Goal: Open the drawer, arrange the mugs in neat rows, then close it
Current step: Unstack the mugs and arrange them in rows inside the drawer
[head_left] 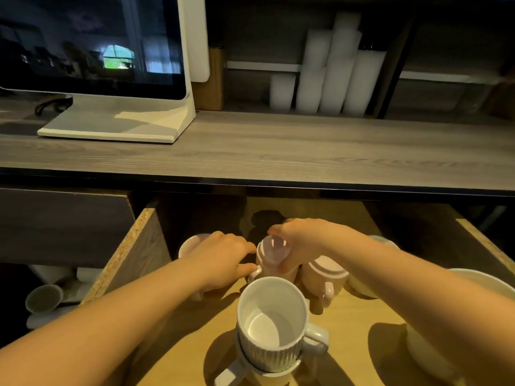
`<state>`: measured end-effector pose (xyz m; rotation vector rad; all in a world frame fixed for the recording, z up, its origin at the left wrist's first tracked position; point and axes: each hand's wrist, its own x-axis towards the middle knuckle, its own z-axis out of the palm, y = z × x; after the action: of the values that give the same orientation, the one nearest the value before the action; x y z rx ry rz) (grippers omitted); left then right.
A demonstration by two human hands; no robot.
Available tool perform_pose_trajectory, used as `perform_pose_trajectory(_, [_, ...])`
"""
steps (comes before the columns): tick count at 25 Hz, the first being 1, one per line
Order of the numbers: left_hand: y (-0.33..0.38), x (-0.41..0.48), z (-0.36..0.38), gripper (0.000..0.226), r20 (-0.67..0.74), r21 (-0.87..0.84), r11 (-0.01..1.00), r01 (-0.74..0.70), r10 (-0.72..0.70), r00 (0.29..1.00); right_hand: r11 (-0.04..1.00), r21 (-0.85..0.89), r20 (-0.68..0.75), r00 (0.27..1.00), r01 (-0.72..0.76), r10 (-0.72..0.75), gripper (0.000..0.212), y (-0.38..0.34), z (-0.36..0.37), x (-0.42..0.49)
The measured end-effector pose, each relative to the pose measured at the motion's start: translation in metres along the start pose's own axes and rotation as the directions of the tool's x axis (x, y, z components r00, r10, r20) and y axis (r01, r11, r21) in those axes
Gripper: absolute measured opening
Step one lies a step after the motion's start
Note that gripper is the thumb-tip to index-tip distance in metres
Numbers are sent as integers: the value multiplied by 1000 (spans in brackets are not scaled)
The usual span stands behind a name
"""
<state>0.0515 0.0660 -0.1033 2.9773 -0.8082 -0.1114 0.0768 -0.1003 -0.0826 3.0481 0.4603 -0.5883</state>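
- Your right grip (295, 240) is wrapped round the upturned pink mug (274, 257), mid-drawer, and it's got a firm hold.
- Your left grip (223, 257) lies just beside it, thumb by that mug's handle and palm over a second pink mug (189, 245). Whether it's pinching anything, I can't tell.
- The drawer (125, 246) is pulled well out, so step one is done.
- Arranging looks underway, not finished. A third pink mug (324, 274) sits upturned just right of the held one, and a rough row is forming across the middle.
- In front, the white mugs (271, 321) stand stacked, rim up, out of any row. That looks like work left.
- White bowls (485, 280) crowd the right side, partly behind your forearm.
- Closing is not yet done.
- Above, the grey wood bench (250, 151) carries a white monitor (92, 43), its screen dark with reflections.
- Behind it, stacks of white cups (334, 73) stand on a dim shelf, and more cups (44, 299) lie low to the left, outside the drawer.
- The light is low and warm, and the drawer's back is in shadow.
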Motion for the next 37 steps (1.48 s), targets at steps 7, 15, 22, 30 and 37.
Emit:
perform_pose_trajectory(7, [0,2,-2,46,88,-51,998,26,-21,996,999,47,-25,1000,-14,15,74,-4,8,13])
perform_pose_trajectory(15, [-4,1,-13,43,67,-152,988,22,-12,998,996,61,-253,966,63,-46,81,4,1,-22])
perform_pose_trajectory(22, [-6,-1,-27,33,58,-450,886,112,-96,994,969,184,-480,876,165,-58,83,16,-5,-50])
perform_pose_trajectory(30, [6,-2,-42,14,193,-806,519,285,-225,955,920,316,-515,856,233,-40,84,17,-1,-54])
perform_pose_trajectory(37, [7,-6,-50,15,-111,-667,730,150,-296,949,756,593,-383,923,276,-37,76,16,4,-54])
